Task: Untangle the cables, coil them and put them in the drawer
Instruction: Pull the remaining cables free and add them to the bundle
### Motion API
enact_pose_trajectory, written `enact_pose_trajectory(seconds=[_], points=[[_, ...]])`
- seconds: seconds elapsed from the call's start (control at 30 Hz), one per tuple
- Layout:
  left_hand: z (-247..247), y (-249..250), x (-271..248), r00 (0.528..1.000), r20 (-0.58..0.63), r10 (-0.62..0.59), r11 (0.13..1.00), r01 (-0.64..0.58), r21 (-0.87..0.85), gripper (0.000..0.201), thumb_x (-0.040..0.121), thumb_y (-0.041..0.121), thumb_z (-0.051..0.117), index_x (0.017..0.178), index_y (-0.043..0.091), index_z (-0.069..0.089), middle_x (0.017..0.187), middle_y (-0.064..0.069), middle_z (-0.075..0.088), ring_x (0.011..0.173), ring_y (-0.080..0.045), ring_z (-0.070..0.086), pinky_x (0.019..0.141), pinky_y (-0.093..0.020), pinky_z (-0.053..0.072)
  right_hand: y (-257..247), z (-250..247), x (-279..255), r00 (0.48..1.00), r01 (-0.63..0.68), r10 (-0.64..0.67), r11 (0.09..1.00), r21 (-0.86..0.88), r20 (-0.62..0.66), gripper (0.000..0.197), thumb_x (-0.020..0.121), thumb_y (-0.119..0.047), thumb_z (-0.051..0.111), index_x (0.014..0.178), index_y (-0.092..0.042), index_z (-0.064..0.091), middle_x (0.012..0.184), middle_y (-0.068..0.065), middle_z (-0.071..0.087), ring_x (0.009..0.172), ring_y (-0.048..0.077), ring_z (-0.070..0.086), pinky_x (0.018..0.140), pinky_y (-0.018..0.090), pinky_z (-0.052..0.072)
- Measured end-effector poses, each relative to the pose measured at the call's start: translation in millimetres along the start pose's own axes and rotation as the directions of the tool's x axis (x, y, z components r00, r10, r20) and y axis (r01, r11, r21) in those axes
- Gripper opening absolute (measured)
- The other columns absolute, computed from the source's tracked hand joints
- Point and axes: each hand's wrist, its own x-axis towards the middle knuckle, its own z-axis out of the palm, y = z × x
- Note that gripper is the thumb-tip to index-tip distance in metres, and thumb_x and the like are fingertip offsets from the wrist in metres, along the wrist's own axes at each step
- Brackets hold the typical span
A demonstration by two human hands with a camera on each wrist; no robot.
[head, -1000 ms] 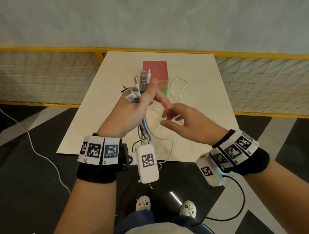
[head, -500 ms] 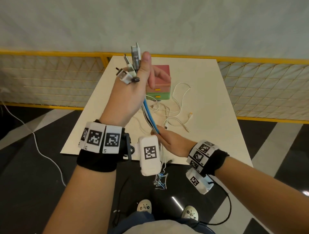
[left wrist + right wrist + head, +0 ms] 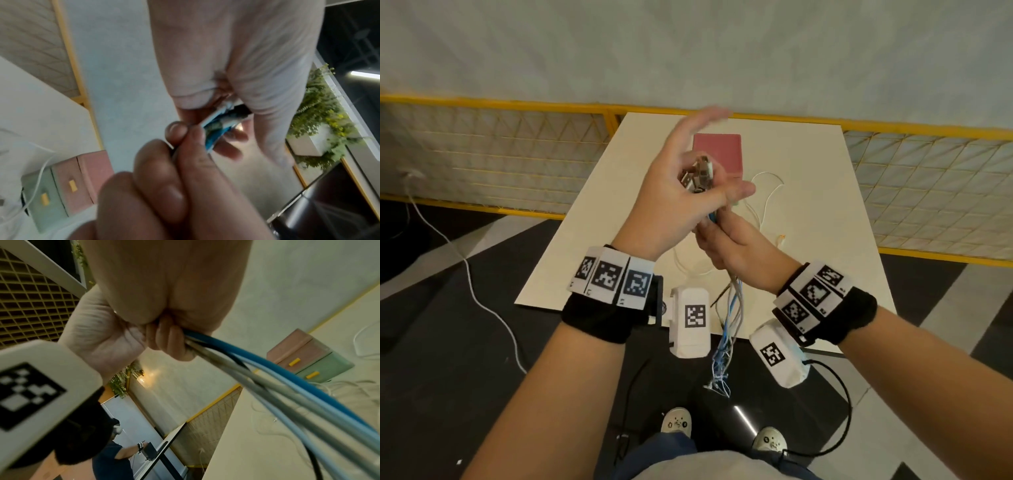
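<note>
**Two hands hold a bundle of cables above a table**

Places here are given relative to the small drawer box (image 3: 717,154), pink on top and green below, which sits toward the far end of a cream table (image 3: 599,212).

On the far left, well away from the drawer box, a white cord (image 3: 469,270) trails over the dark floor, in front of a yellow mesh fence (image 3: 493,150).

Nearer the box, and raised in front of its left side, is the left hand (image 3: 674,202). Its thumb and lower fingers are curled round the top of the cable bundle (image 3: 729,318), while its upper fingers stretch out, blurred. The plug ends (image 3: 698,176) of the cables stick up out of this fist, just in front of the box.

Directly below, on the near side of the box, the right hand (image 3: 736,250) closes round the same bundle, its fingers (image 3: 174,162) pinching the cables just under the left hand. The right wrist view shows dark blue, pale blue, grey and black cables (image 3: 287,386) leaving that grip together. From the right hand the bundle hangs past the near table edge to a tangled end above the floor.

To the right of the box, loose white cables (image 3: 767,202) lie in loops on the table, one passing in front of the green drawer (image 3: 44,199). Both drawers are closed, with yellow handles.
</note>
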Motion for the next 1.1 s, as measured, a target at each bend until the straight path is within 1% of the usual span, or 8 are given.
enact_pose_trajectory(seconds=[0.17, 0.3, 0.4, 0.5, 0.63, 0.77, 0.9, 1.1], points=[[9.1, 5.0, 1.3, 0.996, -0.051, -0.071, 0.997, 0.071, 0.003, 0.051, 0.106, 0.025, 0.037, 0.058, 0.010, 0.040, 0.055, -0.010, 0.043, 0.055, -0.024, 0.049, 0.063, -0.027, 0.045, -2.8, 0.7, -2.7, 0.992, 0.014, -0.020, 0.999, 0.046, 0.128, 0.022, 0.100, -0.020, 0.026, 0.082, -0.017, 0.038, 0.064, 0.001, 0.034, 0.047, 0.013, 0.032, 0.044, 0.028, 0.032], [-1.9, -6.4, 2.4, 0.983, 0.105, -0.152, 0.979, 0.165, -0.124, 0.034, 0.093, 0.049, 0.054, 0.113, 0.021, 0.055, 0.095, -0.009, 0.066, 0.092, -0.016, 0.066, 0.077, -0.022, 0.050, -3.7, -5.8, -3.7, 1.000, -0.020, 0.017, 0.990, 0.141, 0.022, 0.026, 0.104, -0.017, 0.023, 0.082, -0.014, 0.037, 0.061, -0.003, 0.027, 0.047, 0.009, 0.020, 0.041, 0.023, 0.017], [-1.8, -24.2, -4.5, 0.938, 0.169, -0.302, 0.902, 0.338, -0.270, 0.082, 0.073, 0.059, 0.073, 0.141, 0.030, 0.037, 0.120, -0.003, 0.068, 0.110, -0.014, 0.066, 0.082, -0.025, 0.054, -4.6, -12.3, -1.2, 0.998, -0.045, 0.050, 0.982, 0.185, -0.025, 0.017, 0.100, -0.012, 0.038, 0.082, -0.011, 0.038, 0.057, -0.005, 0.031, 0.045, 0.006, 0.023, 0.042, 0.020, 0.019], [8.4, -30.0, -9.5, 0.925, 0.174, -0.338, 0.941, 0.336, 0.042, 0.040, 0.087, 0.051, 0.064, 0.104, 0.015, 0.072, 0.101, 0.004, 0.075, 0.099, -0.007, 0.069, 0.083, -0.023, 0.052, -3.9, -10.0, 2.8, 0.998, -0.047, 0.041, 0.991, 0.127, 0.052, 0.007, 0.079, -0.006, 0.044, 0.075, -0.011, 0.041, 0.055, -0.005, 0.038, 0.046, 0.004, 0.034, 0.045, 0.017, 0.029], [7.8, -27.3, 2.2, 0.938, -0.076, -0.337, 0.941, 0.339, 0.019, 0.052, 0.105, 0.028, 0.040, 0.069, -0.007, 0.056, 0.075, 0.002, 0.074, 0.072, -0.007, 0.071, 0.072, -0.024, 0.054, 9.9, -3.7, 7.0, 0.990, 0.023, -0.009, 0.995, -0.102, 0.142, 0.011, 0.096, -0.013, 0.040, 0.087, -0.016, 0.045, 0.075, 0.000, 0.048, 0.064, 0.015, 0.057, 0.062, 0.017, 0.045], [-11.6, -24.6, 16.2, 0.888, -0.297, -0.352, 0.892, 0.222, -0.392, 0.041, 0.106, 0.029, 0.036, 0.067, 0.016, 0.038, 0.048, 0.008, 0.034, 0.039, -0.008, 0.033, 0.038, -0.024, 0.036, 52.8, -2.9, 12.5, 0.974, 0.001, 0.084, 0.927, -0.375, 0.209, 0.012, 0.102, -0.017, 0.031, 0.094, -0.013, 0.038, 0.088, 0.000, 0.049, 0.087, 0.018, 0.064, 0.078, 0.024, 0.048], [-34.1, -17.1, 21.4, 0.870, -0.327, -0.370, 0.881, 0.216, -0.421, 0.048, 0.099, 0.048, 0.044, 0.060, 0.022, 0.032, 0.048, 0.007, 0.023, 0.039, -0.009, 0.016, 0.038, -0.022, 0.013, 87.1, -2.2, 15.6, 0.961, -0.149, 0.230, 0.900, -0.411, 0.156, 0.013, 0.102, -0.021, 0.032, 0.097, -0.010, 0.038, 0.082, 0.005, 0.048, 0.071, 0.021, 0.054, 0.073, 0.036, 0.052], [-41.0, -40.3, 31.4, 0.806, -0.368, -0.464, 0.863, 0.316, -0.394, 0.058, 0.100, 0.047, 0.045, 0.051, 0.022, 0.026, 0.045, 0.005, 0.024, 0.040, -0.012, 0.023, 0.041, -0.023, 0.025, 104.8, -12.7, 20.5, 0.827, -0.287, 0.433, 0.873, -0.393, 0.359, 0.031, 0.082, -0.010, 0.050, 0.105, -0.031, 0.050, 0.095, 0.002, 0.052, 0.086, 0.017, 0.054, 0.083, 0.031, 0.047]])
